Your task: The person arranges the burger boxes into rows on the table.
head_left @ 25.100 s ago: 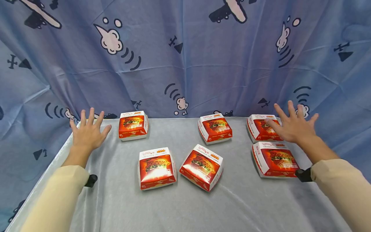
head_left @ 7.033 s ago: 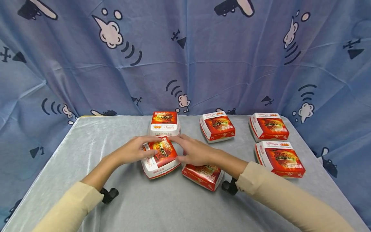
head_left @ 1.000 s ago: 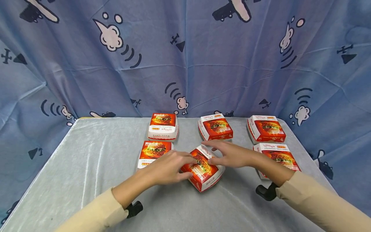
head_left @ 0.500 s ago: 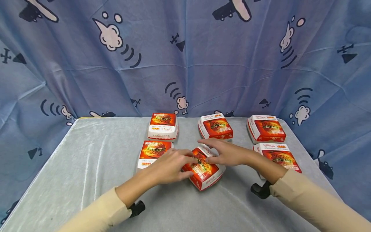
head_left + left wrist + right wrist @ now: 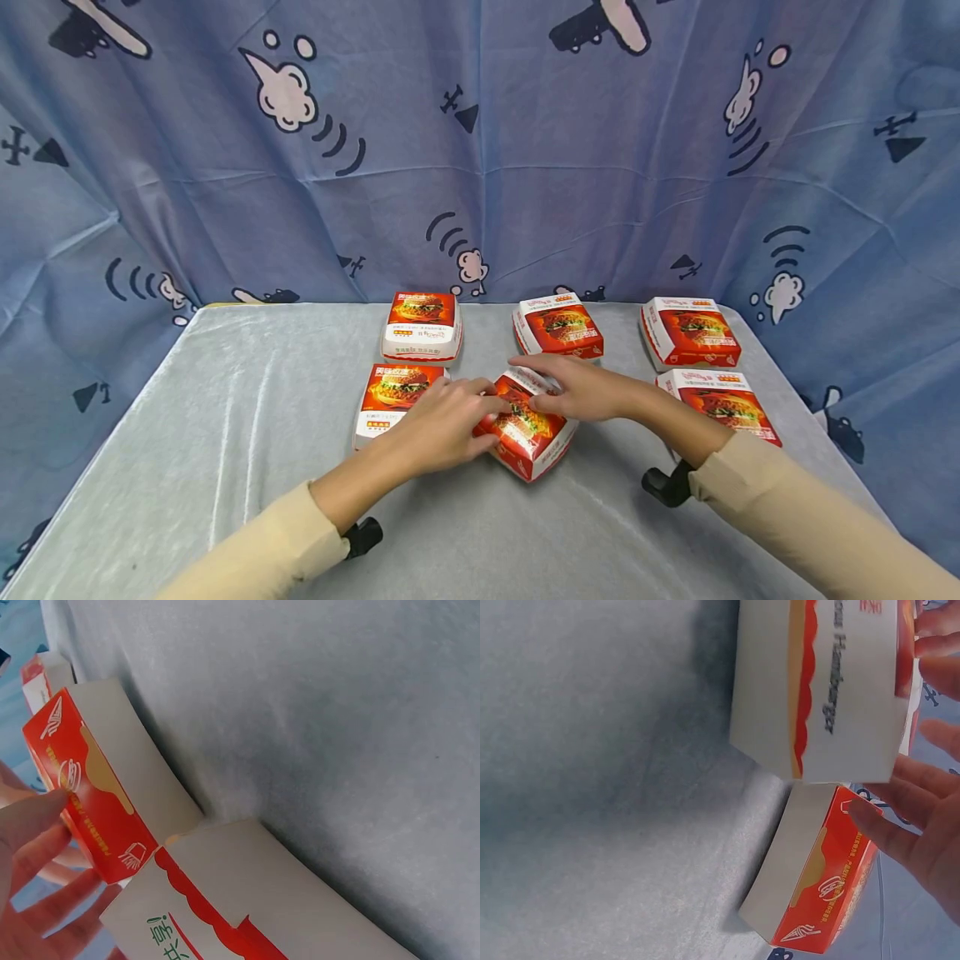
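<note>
Both hands grip a red-and-white hamburger box (image 5: 528,429) in the middle of the table, turned at an angle. My left hand (image 5: 448,423) holds its left edge; in the left wrist view the thumb lies against the red side (image 5: 97,795). My right hand (image 5: 585,388) holds the far right part, thumb on the lid, and the right wrist view shows the white lettered side (image 5: 832,697). Beside the left hand sits another hamburger box (image 5: 396,398), partly covered by that hand. Its white side (image 5: 225,862) shows close up in the left wrist view.
Along the back edge stand a left box (image 5: 422,325), a middle box (image 5: 557,327) and a right box (image 5: 692,332). One more box (image 5: 723,407), partly behind the right forearm, stands before the right one. A blue patterned curtain (image 5: 480,150) hangs behind the grey-covered table (image 5: 247,467).
The gripped box has turned slightly and shifted a little away during the last second. Compared with 25 seconds ago, the two left boxes are turned around and lined up, one behind the other.
</note>
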Tool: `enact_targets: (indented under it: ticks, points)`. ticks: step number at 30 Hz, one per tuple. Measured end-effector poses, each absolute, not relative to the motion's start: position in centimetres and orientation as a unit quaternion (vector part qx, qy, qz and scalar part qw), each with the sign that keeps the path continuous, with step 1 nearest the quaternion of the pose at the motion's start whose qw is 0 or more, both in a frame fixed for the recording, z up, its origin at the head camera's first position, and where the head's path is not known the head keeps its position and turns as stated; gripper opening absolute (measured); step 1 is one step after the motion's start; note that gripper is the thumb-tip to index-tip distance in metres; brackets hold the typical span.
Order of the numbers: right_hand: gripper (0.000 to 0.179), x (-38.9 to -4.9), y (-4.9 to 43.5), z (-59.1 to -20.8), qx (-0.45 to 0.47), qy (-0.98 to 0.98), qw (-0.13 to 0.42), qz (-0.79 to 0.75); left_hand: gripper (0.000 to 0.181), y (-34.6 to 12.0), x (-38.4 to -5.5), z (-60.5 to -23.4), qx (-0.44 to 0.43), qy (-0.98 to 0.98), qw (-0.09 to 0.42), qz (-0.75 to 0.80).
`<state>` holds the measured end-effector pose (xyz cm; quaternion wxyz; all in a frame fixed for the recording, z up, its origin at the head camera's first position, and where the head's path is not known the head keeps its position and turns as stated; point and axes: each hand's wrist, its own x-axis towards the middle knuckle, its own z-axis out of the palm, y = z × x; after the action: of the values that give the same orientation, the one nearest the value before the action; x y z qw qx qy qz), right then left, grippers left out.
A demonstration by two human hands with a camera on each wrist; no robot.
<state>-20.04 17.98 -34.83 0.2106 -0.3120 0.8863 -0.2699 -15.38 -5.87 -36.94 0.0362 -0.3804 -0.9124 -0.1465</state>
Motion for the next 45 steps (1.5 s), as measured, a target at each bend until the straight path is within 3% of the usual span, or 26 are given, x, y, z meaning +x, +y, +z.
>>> enact_targets:
  ticks: [12,21,25,34,40,45]
  points:
    - [0.063,-20.2,18.1,-35.0,-0.278,0.898,0.219,-0.262,0.039,-5.7,-15.7,-36.9,-0.355,-0.924,0.049,-0.136]
    - [0.061,-20.3,18.2,-34.9,-0.267,0.907,0.209,-0.25,0.032,-5.2,-15.3,-36.9,-0.35,-0.923,0.08,-0.139]
    - [0.061,-20.3,18.1,-34.9,-0.262,0.914,0.199,-0.238,0.035,-4.8,-15.0,-36.9,-0.352,-0.923,0.074,-0.136]
    - [0.054,-20.1,18.0,-34.9,-0.271,0.919,0.168,-0.231,0.06,-4.4,-14.8,-37.0,-0.337,-0.932,0.072,-0.108]
    - [0.053,-20.2,18.0,-35.0,-0.284,0.916,0.145,-0.244,0.058,-4.6,-14.9,-37.0,-0.345,-0.931,0.059,-0.105]
    - [0.05,-20.4,18.0,-35.0,-0.298,0.907,0.158,-0.252,0.052,-4.8,-15.1,-36.6,-0.354,-0.929,0.041,-0.099]
